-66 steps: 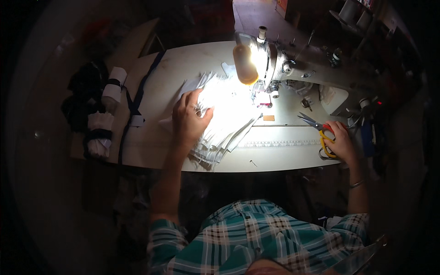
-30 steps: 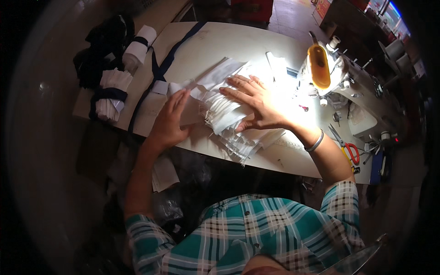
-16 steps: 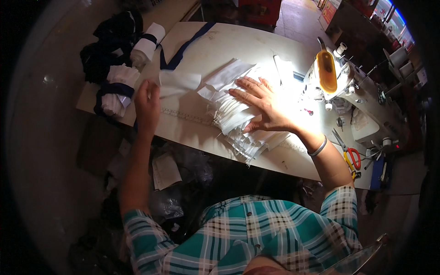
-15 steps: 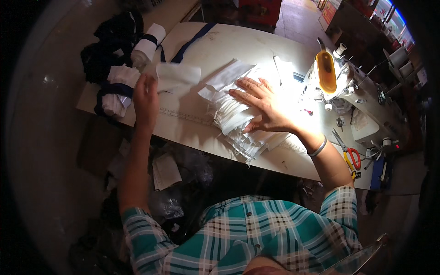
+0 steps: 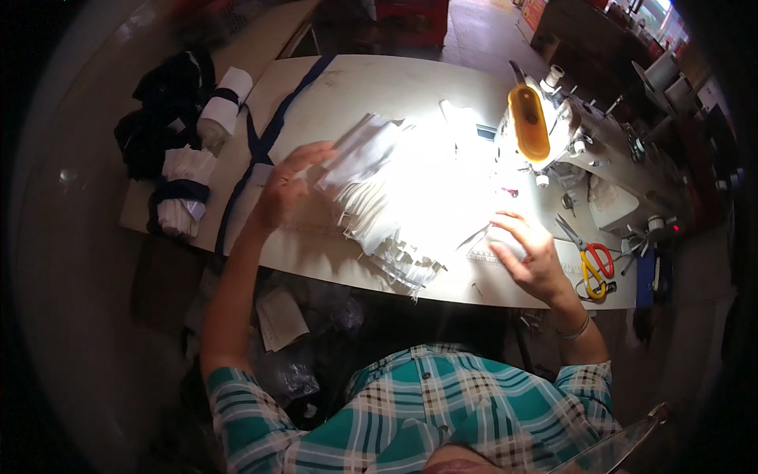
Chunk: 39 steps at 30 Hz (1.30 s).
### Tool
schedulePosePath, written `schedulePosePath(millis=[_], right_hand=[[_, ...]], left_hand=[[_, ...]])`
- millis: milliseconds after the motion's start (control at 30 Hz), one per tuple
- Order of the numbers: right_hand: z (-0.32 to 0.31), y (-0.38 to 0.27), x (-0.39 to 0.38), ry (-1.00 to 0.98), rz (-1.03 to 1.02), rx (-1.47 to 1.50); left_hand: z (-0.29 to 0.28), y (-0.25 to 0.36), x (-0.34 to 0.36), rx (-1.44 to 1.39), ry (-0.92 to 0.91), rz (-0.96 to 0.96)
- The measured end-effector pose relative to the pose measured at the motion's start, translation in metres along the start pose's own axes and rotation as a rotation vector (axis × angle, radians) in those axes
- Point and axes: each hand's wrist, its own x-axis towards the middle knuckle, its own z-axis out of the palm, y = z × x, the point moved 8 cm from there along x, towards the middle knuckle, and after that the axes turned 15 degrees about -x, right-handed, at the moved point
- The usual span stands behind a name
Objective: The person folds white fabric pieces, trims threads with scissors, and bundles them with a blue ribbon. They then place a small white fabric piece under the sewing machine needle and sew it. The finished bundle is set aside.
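Observation:
A fanned pile of white cloth pieces (image 5: 371, 207) lies on the table, its right part washed out by the lamp. Left of the pile, my left hand (image 5: 288, 188) is raised, open, its fingers reaching toward the nearest corner. Beside that hand, a navy strip (image 5: 272, 130) stretches over the table with a small pale piece (image 5: 260, 175) against it. At the pile's right, my right hand (image 5: 527, 257) curls its thumb and fingers around a white cloth piece (image 5: 505, 239); glare hides that piece's far end.
A sewing machine (image 5: 616, 158) with an amber lamp part (image 5: 528, 122) stands at the right. Scissors (image 5: 588, 265) with red and yellow handles lie near the front edge. At the left are tied white bundles (image 5: 185, 170), a white roll (image 5: 227, 103) and dark cloth (image 5: 170, 95).
My right hand has lifted off the pile and moved right and nearer. My left hand has moved right and opened, letting go of the white piece. The view has shifted slightly.

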Motion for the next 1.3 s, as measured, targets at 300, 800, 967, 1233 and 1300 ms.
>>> schedulePosePath(millis=[300, 800, 967, 1233, 1300], right_hand=[[0.014, -0.017, 0.054, 0.257, -0.157, -0.197], [0.093, 0.066, 0.190, -0.061, 0.504, -0.370], [0.034, -0.013, 0.192, 0.290, 0.387, 0.164], [0.075, -0.054, 0.107, -0.325, 0.556, 0.760], [0.043, -0.049, 0.090, -0.295, 0.453, 0.625]], left_hand=[[0.015, -0.052, 0.066, 0.251, 0.119, -0.118], [0.042, -0.070, 0.025, 0.534, 0.234, -0.328], [0.039, -0.058, 0.008, 0.498, 0.288, -0.397], [0.026, -0.049, -0.008, 0.331, 0.330, -0.453], [0.015, -0.065, -0.008, 0.417, 0.323, -0.464]])
